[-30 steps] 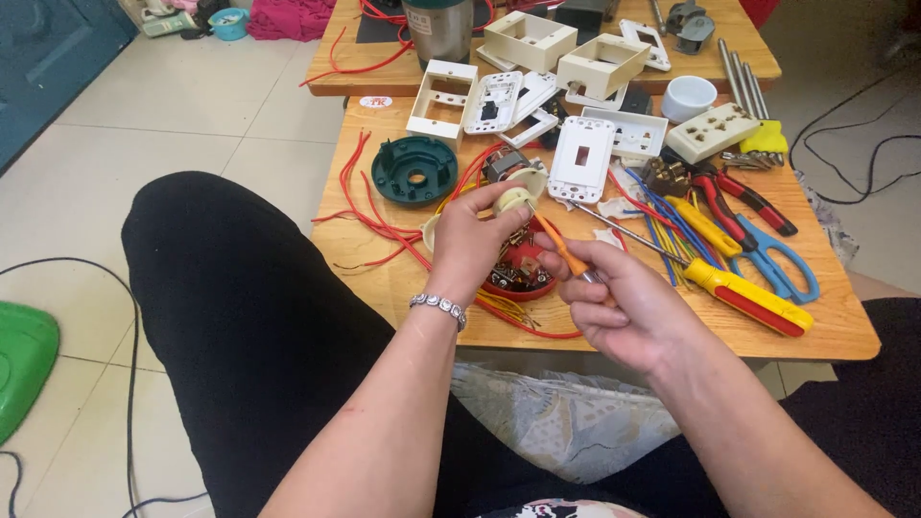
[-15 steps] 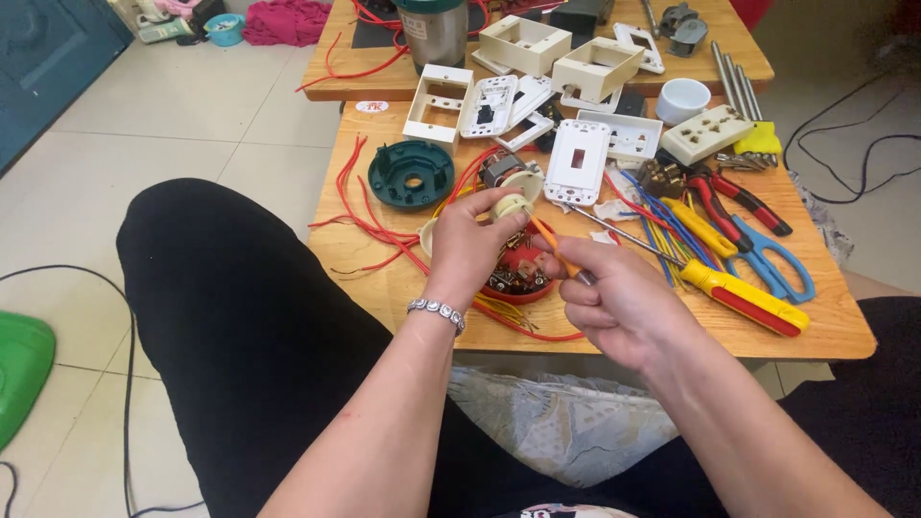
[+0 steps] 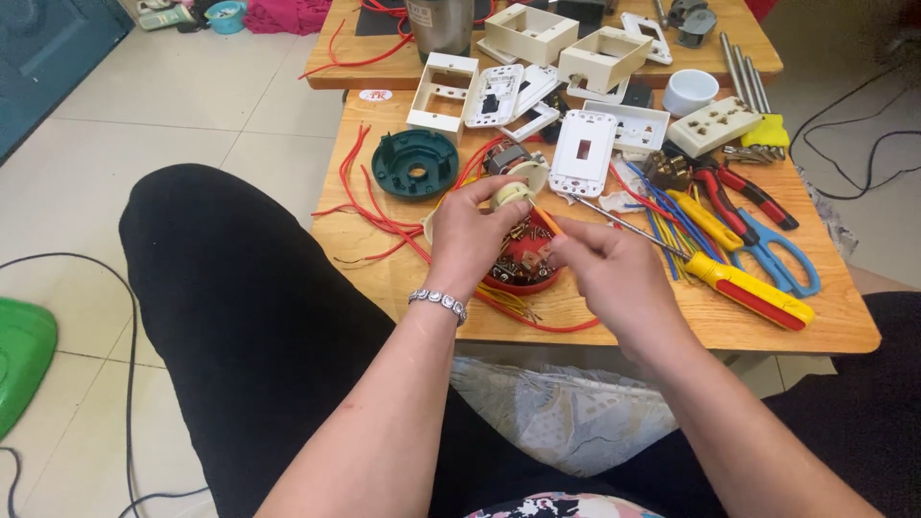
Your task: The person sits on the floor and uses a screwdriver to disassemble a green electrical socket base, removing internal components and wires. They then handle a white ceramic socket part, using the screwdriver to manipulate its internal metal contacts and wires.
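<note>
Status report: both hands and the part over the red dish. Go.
Left hand grip shut on small cream round part. Right hand pinched beside it, contents hidden. Red dish of small hardware below. Red wires close by.

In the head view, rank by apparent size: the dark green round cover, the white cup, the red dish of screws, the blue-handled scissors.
1. Blue-handled scissors, longest.
2. Dark green round cover.
3. Red dish of screws, partly hidden by the hands, so its rank is unsure.
4. White cup, farthest away.
</note>
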